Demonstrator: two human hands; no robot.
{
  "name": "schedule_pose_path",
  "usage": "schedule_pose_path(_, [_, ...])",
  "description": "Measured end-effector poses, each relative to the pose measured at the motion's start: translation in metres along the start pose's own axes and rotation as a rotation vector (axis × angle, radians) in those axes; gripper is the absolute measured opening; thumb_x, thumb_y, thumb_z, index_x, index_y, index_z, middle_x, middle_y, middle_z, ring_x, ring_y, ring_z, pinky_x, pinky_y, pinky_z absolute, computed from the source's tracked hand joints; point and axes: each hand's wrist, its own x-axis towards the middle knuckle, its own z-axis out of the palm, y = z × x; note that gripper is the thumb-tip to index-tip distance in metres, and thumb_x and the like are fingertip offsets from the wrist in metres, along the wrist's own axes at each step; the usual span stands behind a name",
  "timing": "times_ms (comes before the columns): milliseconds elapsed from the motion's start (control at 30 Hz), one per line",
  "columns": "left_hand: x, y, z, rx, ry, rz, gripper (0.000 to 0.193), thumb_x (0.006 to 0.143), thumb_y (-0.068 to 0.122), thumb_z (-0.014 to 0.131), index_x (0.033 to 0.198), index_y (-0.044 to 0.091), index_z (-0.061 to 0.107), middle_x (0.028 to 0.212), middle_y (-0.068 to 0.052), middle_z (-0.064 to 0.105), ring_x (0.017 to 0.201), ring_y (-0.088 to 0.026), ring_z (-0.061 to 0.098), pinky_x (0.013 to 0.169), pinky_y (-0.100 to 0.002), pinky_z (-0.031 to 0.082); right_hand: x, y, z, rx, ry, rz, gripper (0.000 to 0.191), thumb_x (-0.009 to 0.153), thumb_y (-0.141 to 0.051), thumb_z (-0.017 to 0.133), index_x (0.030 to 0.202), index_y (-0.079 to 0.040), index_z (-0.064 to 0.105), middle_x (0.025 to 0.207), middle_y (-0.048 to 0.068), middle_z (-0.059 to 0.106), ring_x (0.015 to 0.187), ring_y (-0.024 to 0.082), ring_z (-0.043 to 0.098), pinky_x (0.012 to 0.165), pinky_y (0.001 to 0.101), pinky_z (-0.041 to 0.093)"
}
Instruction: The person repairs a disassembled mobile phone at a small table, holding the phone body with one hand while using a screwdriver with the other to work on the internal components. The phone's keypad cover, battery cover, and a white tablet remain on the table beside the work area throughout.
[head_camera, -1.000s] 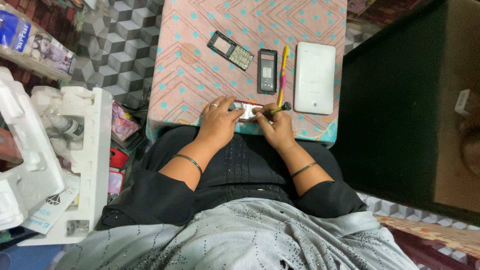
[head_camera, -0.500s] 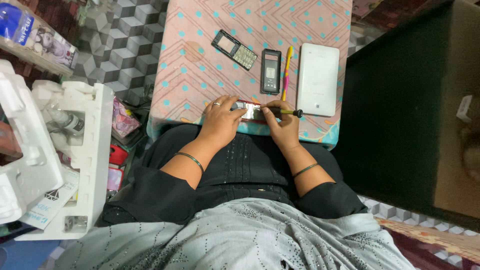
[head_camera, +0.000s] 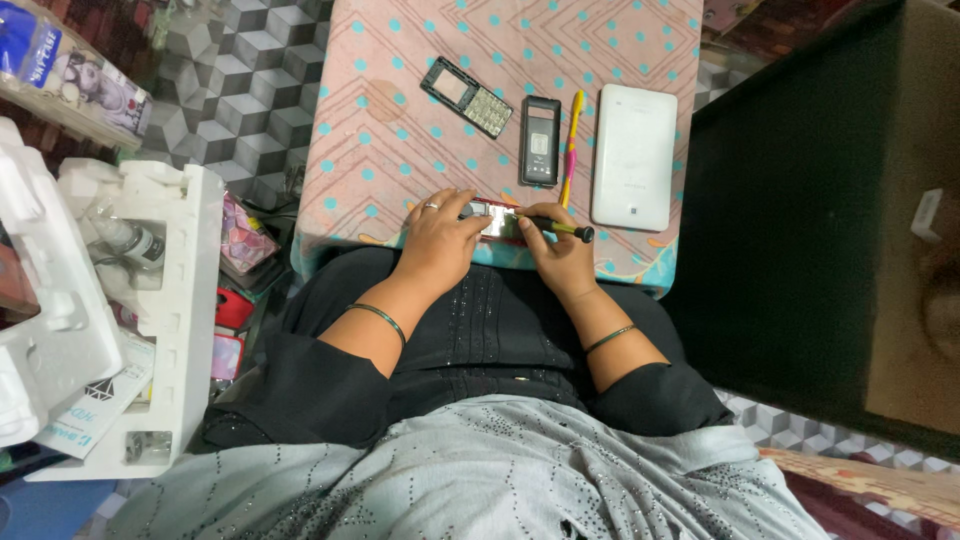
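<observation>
Phone body (head_camera: 492, 218) between both hands

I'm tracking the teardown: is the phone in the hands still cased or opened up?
Opened up: the phone shows bare metal, and its keypad front cover lies apart on the table.

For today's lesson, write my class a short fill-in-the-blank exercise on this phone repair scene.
1. The right hand holds a thin ____.
2. The left hand steadies a small phone body at the table's ____ edge.
3. The white tablet lies ____ down.
4. The yellow tool lies between the tablet and a ____ phone part.

Missing words: screwdriver; near; face; black
</observation>
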Motion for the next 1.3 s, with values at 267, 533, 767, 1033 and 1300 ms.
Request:
schedule_pose_path(267, [0.000,0.000,-0.001,0.004,0.001,-0.005,0.029,0.085,0.011,0.072,0.111,0.018,0.079,0.140,-0.010,0.061,0.134,-0.035,0.052,0.112,-0.052,0.037,0.000,0.005,0.000,0.126,-0.011,0.010,0.011,0.100,-0.009,0.070,0.108,-0.001,0.067,0.106,0.008,0.076,0.099,0.017,0.074,0.086,0.0303,0.058])
schedule_pose_path(533, [0.000,0.000,-0.001,0.011,0.015,-0.004,0.028,0.084,0.011,0.072,0.110,0.019,0.080,0.139,-0.009,0.062,0.132,-0.035,0.053,0.111,-0.051,0.039,0.002,0.015,-0.004,0.200,-0.044,0.154,0.011,0.099,-0.011,0.068,0.104,0.000,0.068,0.098,0.009,0.079,0.093,0.014,0.074,0.082,0.0279,0.057])
schedule_pose_path(767, [0.001,0.000,-0.002,-0.011,0.012,-0.008,0.028,0.085,0.011,0.072,0.111,0.019,0.080,0.138,-0.010,0.062,0.132,-0.036,0.053,0.110,-0.052,0.039,0.003,0.016,-0.004,0.212,-0.057,0.125,0.012,0.099,-0.012,0.068,0.102,0.000,0.066,0.097,0.009,0.078,0.091,0.014,0.073,0.082,0.0269,0.057])
schedule_pose_path(1033, [0.000,0.001,-0.005,-0.004,0.003,0.000,0.027,0.085,0.010,0.072,0.110,0.018,0.079,0.139,-0.010,0.062,0.132,-0.035,0.053,0.110,-0.052,0.039,0.004,0.017,-0.003,0.372,0.101,0.102,0.012,0.103,-0.011,0.064,0.106,0.000,0.061,0.100,0.009,0.077,0.093,0.014,0.072,0.085,0.0272,0.058])
schedule_pose_path(1300, [0.001,0.001,-0.009,-0.035,0.022,0.006,0.024,0.086,0.011,0.073,0.109,0.017,0.079,0.136,-0.011,0.064,0.130,-0.035,0.054,0.108,-0.052,0.041,0.003,0.011,-0.002,0.130,0.084,0.115,0.012,0.101,-0.011,0.066,0.106,0.000,0.064,0.095,0.009,0.077,0.087,0.014,0.074,0.078,0.0283,0.058])
